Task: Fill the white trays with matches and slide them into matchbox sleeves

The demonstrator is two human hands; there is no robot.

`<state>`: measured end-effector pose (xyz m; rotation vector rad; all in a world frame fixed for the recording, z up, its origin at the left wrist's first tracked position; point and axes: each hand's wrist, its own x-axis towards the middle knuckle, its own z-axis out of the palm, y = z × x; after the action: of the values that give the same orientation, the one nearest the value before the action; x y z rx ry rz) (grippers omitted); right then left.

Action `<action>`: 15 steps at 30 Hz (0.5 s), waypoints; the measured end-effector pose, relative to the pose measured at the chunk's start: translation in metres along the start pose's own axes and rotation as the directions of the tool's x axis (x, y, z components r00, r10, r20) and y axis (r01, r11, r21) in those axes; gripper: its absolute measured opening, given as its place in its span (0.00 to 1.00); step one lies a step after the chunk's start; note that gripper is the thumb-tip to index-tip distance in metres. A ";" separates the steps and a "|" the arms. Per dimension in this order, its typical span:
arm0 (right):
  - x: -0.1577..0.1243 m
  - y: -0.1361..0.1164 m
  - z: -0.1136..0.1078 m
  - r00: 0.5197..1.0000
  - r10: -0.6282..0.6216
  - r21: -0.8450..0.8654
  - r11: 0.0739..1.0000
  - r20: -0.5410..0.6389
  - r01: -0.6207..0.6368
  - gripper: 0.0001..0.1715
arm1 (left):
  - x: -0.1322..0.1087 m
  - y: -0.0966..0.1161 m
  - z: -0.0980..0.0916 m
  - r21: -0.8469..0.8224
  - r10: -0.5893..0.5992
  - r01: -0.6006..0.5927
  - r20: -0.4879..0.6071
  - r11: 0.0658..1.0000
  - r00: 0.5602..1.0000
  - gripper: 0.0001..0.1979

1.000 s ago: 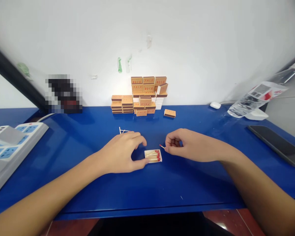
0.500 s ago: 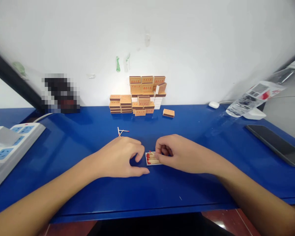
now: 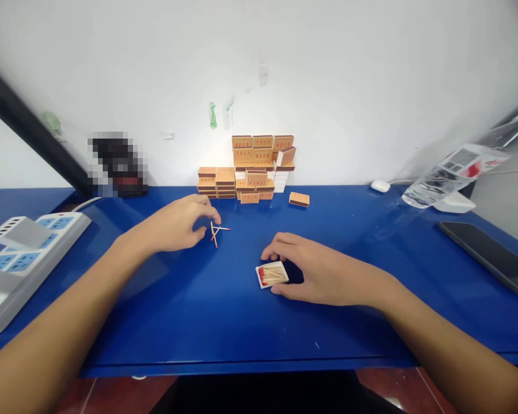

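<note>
My left hand [image 3: 181, 222] is over the table, thumb and fingers parted, just left of a few loose matches [image 3: 214, 232] that lie crossed on the blue surface. Nothing shows between its fingers. A white matchbox tray [image 3: 285, 265] full of red-tipped matches [image 3: 271, 275] lies in front of me. Around the right end of that tray my right hand [image 3: 306, 267] curves, thumb at the near side and fingers at the far side, spread apart. Whether its thumb touches the tray I cannot tell.
Stacked matchboxes [image 3: 254, 158] stand against the wall, with a single matchbox [image 3: 299, 199] to their right. At the left is a power strip [image 3: 47, 241]. A plastic bottle [image 3: 449, 172], a white earbud case [image 3: 380, 186] and a phone [image 3: 486, 253] are at the right.
My left hand has moved left and away from me, from beside the tray to the loose matches. My right hand's fingers have spread and drawn back, uncovering the matches in the tray.
</note>
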<state>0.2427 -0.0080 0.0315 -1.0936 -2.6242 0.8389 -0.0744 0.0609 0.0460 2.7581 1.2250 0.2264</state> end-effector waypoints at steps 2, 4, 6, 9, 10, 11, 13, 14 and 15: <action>0.002 0.000 0.001 1.000 -0.003 -0.001 1.000 -0.015 0.003 0.18 | 0.000 0.001 0.004 -0.013 -0.013 0.014 0.037 1.000 0.999 0.17; 0.004 0.001 0.002 1.000 -0.005 0.003 1.000 -0.025 0.005 0.14 | 0.001 0.002 0.006 -0.028 -0.014 0.015 0.062 0.999 0.998 0.16; 0.004 0.001 0.002 1.000 -0.002 0.002 1.000 -0.030 0.002 0.13 | 0.002 0.002 0.008 -0.036 0.000 0.003 0.063 0.999 0.998 0.14; 0.003 0.001 0.002 0.999 -0.002 -0.008 1.000 -0.034 0.002 0.13 | 0.002 0.001 0.010 -0.025 0.004 -0.003 0.049 1.000 0.999 0.13; 0.003 0.001 0.002 0.999 -0.003 -0.010 1.000 -0.033 0.002 0.13 | 0.003 0.001 0.010 -0.021 0.003 -0.002 0.051 1.000 0.999 0.12; 0.003 0.000 0.002 1.000 -0.004 -0.013 1.000 -0.031 0.003 0.13 | 0.003 0.000 0.010 -0.019 0.003 -0.002 0.054 1.000 0.999 0.12; 0.003 0.001 0.003 1.000 -0.009 -0.015 1.000 -0.030 0.008 0.13 | 0.003 -0.001 0.010 -0.016 0.004 -0.003 0.063 1.000 0.998 0.11; 0.003 0.001 0.003 0.999 -0.013 -0.016 1.000 -0.032 0.012 0.13 | 0.003 -0.002 0.010 -0.013 0.001 0.000 0.064 1.000 0.998 0.11; 0.003 0.001 0.003 0.999 -0.016 -0.015 1.000 -0.036 0.016 0.13 | 0.003 -0.002 0.010 -0.009 -0.003 0.004 0.065 1.000 0.998 0.10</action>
<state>0.2401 -0.0068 0.0285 -1.0796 -2.6106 0.7905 -0.0720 0.0642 0.0362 2.7322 1.2100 0.1398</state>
